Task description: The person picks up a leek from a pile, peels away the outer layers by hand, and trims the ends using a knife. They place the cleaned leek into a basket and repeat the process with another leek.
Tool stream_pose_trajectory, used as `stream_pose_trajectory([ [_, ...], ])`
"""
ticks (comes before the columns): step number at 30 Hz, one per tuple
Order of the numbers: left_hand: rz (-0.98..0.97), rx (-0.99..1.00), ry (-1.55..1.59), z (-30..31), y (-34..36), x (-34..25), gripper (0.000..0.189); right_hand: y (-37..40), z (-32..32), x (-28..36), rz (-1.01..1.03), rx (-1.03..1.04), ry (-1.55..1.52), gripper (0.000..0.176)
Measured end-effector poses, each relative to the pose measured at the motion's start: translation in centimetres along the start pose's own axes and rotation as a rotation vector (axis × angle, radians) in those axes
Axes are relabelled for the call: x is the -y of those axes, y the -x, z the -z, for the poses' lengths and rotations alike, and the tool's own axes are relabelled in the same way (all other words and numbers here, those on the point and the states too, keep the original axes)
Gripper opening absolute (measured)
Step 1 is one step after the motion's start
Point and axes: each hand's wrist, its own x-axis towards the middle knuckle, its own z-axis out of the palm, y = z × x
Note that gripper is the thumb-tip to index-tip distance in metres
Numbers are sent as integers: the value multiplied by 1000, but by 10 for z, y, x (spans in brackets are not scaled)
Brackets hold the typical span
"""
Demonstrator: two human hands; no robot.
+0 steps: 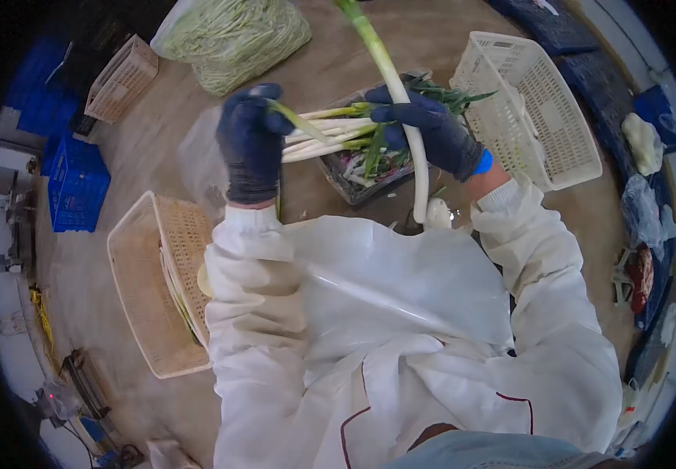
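Note:
My right hand (pixel 435 129), in a dark blue glove, is closed around a long leek (pixel 394 82). The stalk stands nearly upright in view, its green end at the top and its white end near my apron. My left hand (pixel 253 141), gloved too, is closed on a peeled leek leaf (pixel 297 121), a pale green strip pointing toward the right hand. Behind and between the hands lies a bunch of leeks (pixel 330 139) with white stalks. Beneath it a dark crate (pixel 353 194) holds green leaf scraps.
A white slotted basket (pixel 580 156) stands at the right. On the left, a cream basket (pixel 136 313) has a few stalks inside. A clear bag of green vegetables (pixel 236 47), a smaller basket (pixel 123 78) and a blue crate (pixel 80 187) sit on the floor farther off.

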Motion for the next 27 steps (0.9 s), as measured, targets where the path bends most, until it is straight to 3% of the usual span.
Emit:
stream_pose_trajectory([
  [2, 246, -14, 424, 8, -5, 10, 18, -1, 6, 1, 36, -4, -121, 48],
  [5, 619, 292, 364, -17, 4, 13, 29, 3, 12, 8, 35, 94, -240, 48],
  [6, 693, 394, 266, -28, 10, 8, 44, 0, 16, 5, 30, 153, -257, 48],
  [7, 687, 400, 9, -43, 18, 1, 42, -2, 19, 6, 22, 213, -273, 49],
  [9, 503, 359, 72, -52, 18, 3, 42, 4, 6, 12, -7, 146, -252, 47],
  [14, 448, 168, 347, -40, -1, -19, 38, 3, 5, -1, 33, 200, 144, 38],
  [17, 451, 70, 371, -32, -4, -21, 34, 2, 0, -21, 164, 77, 421, 36],
  [18, 440, 92, 374, -28, -6, -20, 33, -2, 3, -28, 279, -3, 678, 37],
  [25, 369, 24, 347, -14, -7, -34, 27, -3, 6, -31, 644, -89, 1105, 39],
  [27, 379, 15, 358, -12, -6, -31, 28, -1, -4, -28, 641, -146, 1112, 37],
])
